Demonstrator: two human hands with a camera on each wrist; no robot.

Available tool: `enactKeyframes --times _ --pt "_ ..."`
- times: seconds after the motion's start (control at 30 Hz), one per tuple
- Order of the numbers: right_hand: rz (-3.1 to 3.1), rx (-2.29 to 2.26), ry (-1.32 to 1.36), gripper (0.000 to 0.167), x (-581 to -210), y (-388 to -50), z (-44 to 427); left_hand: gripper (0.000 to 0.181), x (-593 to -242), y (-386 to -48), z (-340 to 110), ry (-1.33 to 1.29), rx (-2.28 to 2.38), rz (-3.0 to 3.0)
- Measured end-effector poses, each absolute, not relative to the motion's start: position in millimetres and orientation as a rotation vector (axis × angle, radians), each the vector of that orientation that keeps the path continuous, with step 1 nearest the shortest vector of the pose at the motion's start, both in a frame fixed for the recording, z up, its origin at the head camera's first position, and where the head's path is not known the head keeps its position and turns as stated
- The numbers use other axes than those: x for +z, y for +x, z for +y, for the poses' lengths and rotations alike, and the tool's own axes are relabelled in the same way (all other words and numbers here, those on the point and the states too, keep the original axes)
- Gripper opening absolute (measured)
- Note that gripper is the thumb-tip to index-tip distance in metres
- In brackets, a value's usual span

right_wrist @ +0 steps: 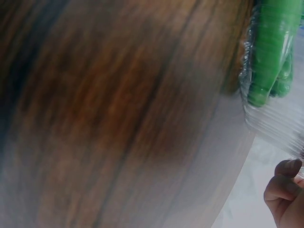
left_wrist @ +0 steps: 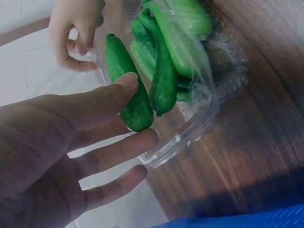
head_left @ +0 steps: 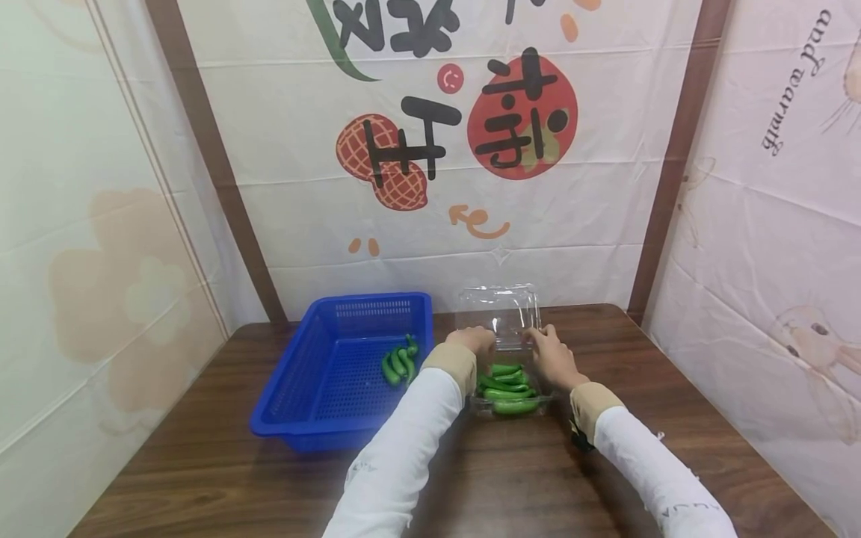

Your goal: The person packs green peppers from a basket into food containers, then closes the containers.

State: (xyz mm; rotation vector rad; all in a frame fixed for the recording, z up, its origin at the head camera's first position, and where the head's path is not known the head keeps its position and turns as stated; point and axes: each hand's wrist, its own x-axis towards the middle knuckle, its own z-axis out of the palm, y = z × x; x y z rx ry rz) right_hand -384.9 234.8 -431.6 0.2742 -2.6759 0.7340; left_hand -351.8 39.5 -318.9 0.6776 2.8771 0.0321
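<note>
A clear plastic clamshell box (head_left: 540, 401) stands on the table with its lid (head_left: 498, 314) raised at the back. Several green cucumber-like vegetables (head_left: 510, 394) lie in it. My left hand (head_left: 474, 342) is over the box's left back part. In the left wrist view its thumb and fingers pinch a dark green cucumber (left_wrist: 124, 71) above the box, beside the others. My right hand (head_left: 553, 360) is at the box's right back corner. Its thumb and curled forefinger grip the box's edge there, seen at the border of the right wrist view.
A blue plastic basket (head_left: 282, 388) stands to the left of the box, with several green vegetables (head_left: 400, 364) in its right part. The brown wooden table (head_left: 504, 478) reaches back to a printed white curtain (head_left: 303, 217). More white curtains hang at both sides.
</note>
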Motion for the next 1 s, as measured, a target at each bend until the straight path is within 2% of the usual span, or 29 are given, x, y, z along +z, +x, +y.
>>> enactKeyframes --times 0.7,1.0 --pt "-2.662 0.742 0.288 0.021 -429.7 -387.1 233.5 0.017 -330.4 -351.9 46.2 0.693 -0.057 2.812" --pt "-2.660 0.739 0.275 0.022 -431.7 -385.9 234.3 0.014 -320.6 -343.3 41.9 0.733 -0.073 2.818"
